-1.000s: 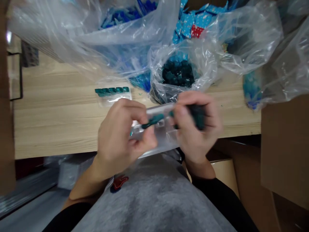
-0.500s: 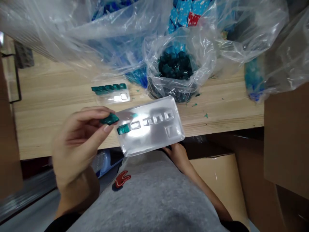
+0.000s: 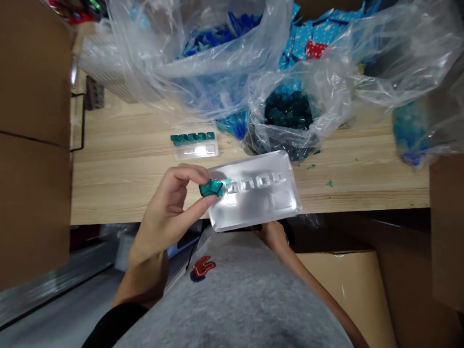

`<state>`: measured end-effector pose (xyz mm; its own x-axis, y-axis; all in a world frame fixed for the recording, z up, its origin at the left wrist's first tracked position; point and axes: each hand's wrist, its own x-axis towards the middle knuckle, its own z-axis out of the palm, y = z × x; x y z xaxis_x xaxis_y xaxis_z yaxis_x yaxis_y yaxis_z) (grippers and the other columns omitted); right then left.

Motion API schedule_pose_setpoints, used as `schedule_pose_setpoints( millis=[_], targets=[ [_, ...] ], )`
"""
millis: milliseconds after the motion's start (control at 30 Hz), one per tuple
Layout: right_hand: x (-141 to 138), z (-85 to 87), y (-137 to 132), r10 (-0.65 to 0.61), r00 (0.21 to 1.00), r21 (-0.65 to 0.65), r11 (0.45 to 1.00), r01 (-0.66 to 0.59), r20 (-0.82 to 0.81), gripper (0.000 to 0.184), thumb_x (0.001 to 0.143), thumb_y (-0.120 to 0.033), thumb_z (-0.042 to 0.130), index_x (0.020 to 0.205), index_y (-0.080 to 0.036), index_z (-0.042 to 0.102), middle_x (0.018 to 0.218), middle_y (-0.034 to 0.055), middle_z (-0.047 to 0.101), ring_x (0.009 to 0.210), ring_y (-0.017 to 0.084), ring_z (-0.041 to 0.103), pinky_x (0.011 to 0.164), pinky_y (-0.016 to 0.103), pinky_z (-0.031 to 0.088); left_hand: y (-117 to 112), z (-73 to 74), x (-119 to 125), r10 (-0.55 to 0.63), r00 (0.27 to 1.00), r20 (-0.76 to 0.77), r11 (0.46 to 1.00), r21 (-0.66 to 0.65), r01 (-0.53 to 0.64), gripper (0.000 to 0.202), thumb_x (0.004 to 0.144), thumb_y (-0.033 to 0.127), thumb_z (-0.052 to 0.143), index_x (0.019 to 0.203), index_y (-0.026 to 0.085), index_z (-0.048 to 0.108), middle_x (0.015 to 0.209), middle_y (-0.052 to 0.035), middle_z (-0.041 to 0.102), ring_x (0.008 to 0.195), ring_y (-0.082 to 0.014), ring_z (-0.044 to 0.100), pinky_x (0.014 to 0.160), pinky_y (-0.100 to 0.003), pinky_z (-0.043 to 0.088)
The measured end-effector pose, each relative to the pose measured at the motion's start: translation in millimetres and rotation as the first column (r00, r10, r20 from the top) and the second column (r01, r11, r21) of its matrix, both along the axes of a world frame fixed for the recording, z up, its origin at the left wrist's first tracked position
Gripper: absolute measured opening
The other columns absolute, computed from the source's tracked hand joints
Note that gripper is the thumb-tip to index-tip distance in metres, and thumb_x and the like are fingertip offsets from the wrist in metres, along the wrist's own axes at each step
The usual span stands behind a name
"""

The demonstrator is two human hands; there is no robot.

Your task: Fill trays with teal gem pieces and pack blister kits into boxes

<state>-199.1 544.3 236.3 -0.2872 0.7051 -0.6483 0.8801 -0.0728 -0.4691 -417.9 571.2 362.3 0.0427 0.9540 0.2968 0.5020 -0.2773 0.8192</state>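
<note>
My left hand (image 3: 170, 205) pinches a teal translucent plastic piece (image 3: 210, 187) between thumb and fingertips. It holds this piece over the left end of a clear plastic tray (image 3: 253, 208), covering part of the tray's row of small square recesses. The tray is slightly tilted and overlaps the table's front edge. My right hand (image 3: 273, 234) is at the tray's near edge, its fingers hidden beneath. Farther back lies a smaller clear tray (image 3: 195, 152) carrying a row of several teal pieces (image 3: 193, 137).
Behind the tray stands a clear bag (image 3: 253, 137) full of dark teal pieces (image 3: 288, 110). Larger bags hold blue pieces (image 3: 217, 36) and blue dotted packets (image 3: 311, 34). Teal scraps (image 3: 329, 183) dot the wooden table (image 3: 377, 188). Cardboard boxes (image 3: 34, 193) flank it.
The view has turned left, so everything sits farther right in the picture. My left hand has brought the teal piece closer, over the tray's left end.
</note>
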Motion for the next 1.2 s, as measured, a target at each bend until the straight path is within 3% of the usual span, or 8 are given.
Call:
schedule_pose_setpoints(
  millis=[133,233,300,433,667,767,1000,1200],
  targets=[
    [17.9,2.9,-1.5,-0.208,0.960,0.084,0.970,0.227,-0.189,0.028,0.084,-0.030,0.052,0.097,-0.016,0.074,0.098,0.0083,0.076,0.093,0.024,0.070,0.079,0.030,0.054,-1.1,5.2,-2.6,-0.050,0.994,-0.093,0.999,0.009,0.051,0.022,0.089,0.023,0.061,0.110,0.030,0.059,0.096,-0.0018,0.066,0.090,-0.0178,0.061,0.079,-0.037,0.051],
    [39.0,11.0,5.8,-0.492,0.755,0.115,0.801,0.588,-0.434,0.028,0.075,-0.040,0.059,0.079,-0.017,0.074,0.075,0.0047,0.074,0.074,0.023,0.068,0.069,0.033,0.054,-0.2,7.1,-0.7,-0.160,0.961,-0.226,0.987,-0.017,0.161,0.017,0.090,0.026,0.060,0.106,0.032,0.063,0.089,0.0008,0.068,0.085,-0.0185,0.061,0.079,-0.039,0.044],
    [53.7,20.2,14.8,-0.575,0.638,0.141,0.677,0.723,-0.513,0.024,0.067,-0.041,0.065,0.071,-0.018,0.072,0.069,0.0023,0.071,0.067,0.020,0.065,0.068,0.032,0.052,1.6,6.6,3.1,-0.238,0.927,-0.289,0.971,-0.042,0.236,0.018,0.091,0.027,0.058,0.106,0.034,0.065,0.089,0.0019,0.069,0.085,-0.0184,0.060,0.083,-0.042,0.040],
    [74.8,40.1,33.7,-0.620,0.566,0.262,0.515,0.816,-0.543,0.018,0.066,-0.036,0.073,0.072,-0.019,0.072,0.063,0.0006,0.066,0.056,0.015,0.056,0.060,0.029,0.047,6.6,4.4,12.4,-0.241,0.906,-0.347,0.970,-0.049,0.239,0.022,0.092,0.027,0.057,0.110,0.037,0.066,0.093,0.0031,0.069,0.090,-0.0181,0.058,0.091,-0.044,0.035],
    [73.8,63.2,52.7,-0.480,0.509,0.390,0.331,0.859,-0.715,0.012,0.070,-0.026,0.076,0.078,-0.018,0.073,0.056,-0.0023,0.059,0.046,0.009,0.046,0.046,0.024,0.037,7.9,2.4,12.5,0.021,0.937,-0.349,0.999,-0.025,-0.031,0.014,0.090,0.032,0.061,0.103,0.033,0.065,0.087,0.0024,0.070,0.082,-0.0199,0.057,0.079,-0.042,0.038],
    [63.7,75.4,58.6,-0.386,0.518,0.407,0.335,0.850,-0.763,0.008,0.072,-0.024,0.074,0.078,-0.019,0.073,0.055,-0.0029,0.059,0.045,0.009,0.047,0.043,0.023,0.036,5.4,1.1,12.4,0.040,0.932,-0.361,0.998,-0.040,-0.058,0.008,0.089,0.034,0.062,0.095,0.031,0.065,0.091,0.0004,0.069,0.089,-0.0222,0.057,0.079,-0.043,0.039],
    [33.1,107.2,67.7,-0.177,0.573,0.440,0.476,0.762,-0.800,0.010,0.079,-0.020,0.071,0.088,-0.024,0.075,0.076,-0.0020,0.072,0.062,0.009,0.063,0.059,0.022,0.050,6.1,-0.5,19.4,0.025,0.934,-0.356,0.999,-0.030,-0.039,0.009,0.092,0.030,0.058,0.099,0.031,0.063,0.091,0.0016,0.069,0.086,-0.0209,0.058,0.079,-0.042,0.039],
    [22.0,114.3,69.1,-0.143,0.582,0.421,0.558,0.715,-0.800,0.013,0.082,-0.021,0.071,0.092,-0.028,0.074,0.084,-0.0045,0.074,0.075,0.011,0.068,0.070,0.023,0.054,6.0,-4.3,19.0,0.023,0.911,-0.412,1.000,0.026,-0.013,0.006,0.091,0.027,0.060,0.096,0.029,0.059,0.090,0.0008,0.069,0.082,-0.0214,0.058,0.079,-0.045,0.038]
  ],
)
